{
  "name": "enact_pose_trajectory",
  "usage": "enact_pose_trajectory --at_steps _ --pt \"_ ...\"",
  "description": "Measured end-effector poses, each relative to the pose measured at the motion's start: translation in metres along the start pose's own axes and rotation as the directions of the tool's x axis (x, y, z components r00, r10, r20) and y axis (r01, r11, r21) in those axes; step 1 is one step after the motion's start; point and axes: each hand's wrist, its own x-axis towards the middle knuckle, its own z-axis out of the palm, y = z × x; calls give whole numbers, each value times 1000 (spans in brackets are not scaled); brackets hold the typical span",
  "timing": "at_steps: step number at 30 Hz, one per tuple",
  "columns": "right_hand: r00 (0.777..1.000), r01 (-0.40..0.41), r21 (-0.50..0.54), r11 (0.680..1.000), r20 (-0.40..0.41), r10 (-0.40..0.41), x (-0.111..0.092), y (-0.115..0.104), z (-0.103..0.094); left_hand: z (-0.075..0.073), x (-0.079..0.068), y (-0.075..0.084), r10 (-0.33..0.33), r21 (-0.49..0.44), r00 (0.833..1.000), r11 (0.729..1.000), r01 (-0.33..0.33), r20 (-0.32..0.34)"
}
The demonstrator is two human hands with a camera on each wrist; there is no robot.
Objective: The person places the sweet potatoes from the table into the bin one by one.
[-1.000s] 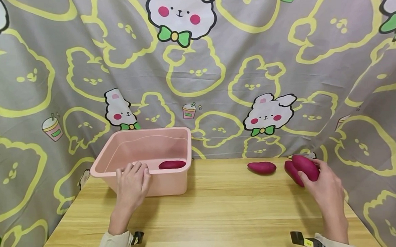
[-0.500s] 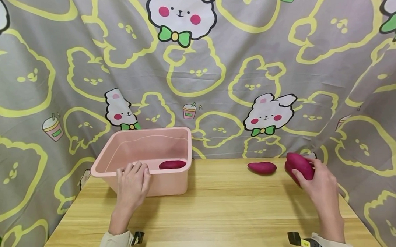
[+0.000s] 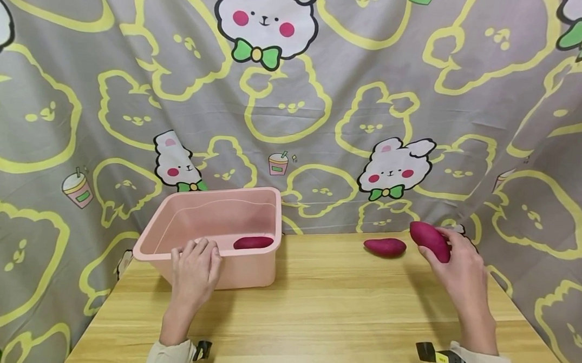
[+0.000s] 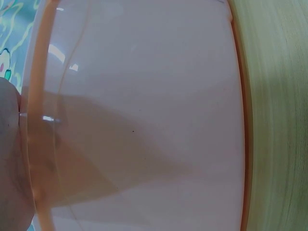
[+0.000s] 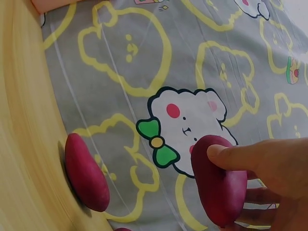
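A purple sweet potato (image 3: 428, 241) is held in my right hand (image 3: 462, 270), thumb on one side and fingers on the other, raised above the table at the right. Another sweet potato (image 3: 384, 247) lies on the table to its left. In the right wrist view a sliver of purple-red (image 5: 123, 229) shows at the bottom edge, mostly cut off. My left hand (image 3: 194, 264) grips the near rim of a pink plastic bin (image 3: 248, 269), fingers hooked over it. Inside the bin lies one sweet potato (image 3: 253, 242). The left wrist view is filled by the bin's outer wall (image 4: 144, 72).
The wood-grain table (image 3: 324, 313) stretches between the bin and the sweet potatoes. Behind it hangs a grey curtain (image 3: 313, 128) with cartoon prints, close to the table's back edge. The curtain also runs along both sides.
My right hand has moved left with the sweet potato it holds. The sweet potato seen under it before is now out of sight in the head view. My left hand stays put.
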Motion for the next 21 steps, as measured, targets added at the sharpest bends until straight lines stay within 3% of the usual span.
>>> enact_pose_trajectory --at_steps 10,21 --pt "995 75 13 997 -65 -74 2 -9 9 0 0 0 -7 2 1000 1000 7 7" --pt "998 63 17 998 -6 -63 0 -16 12 0 0 1 -7 6 1000 1000 7 8"
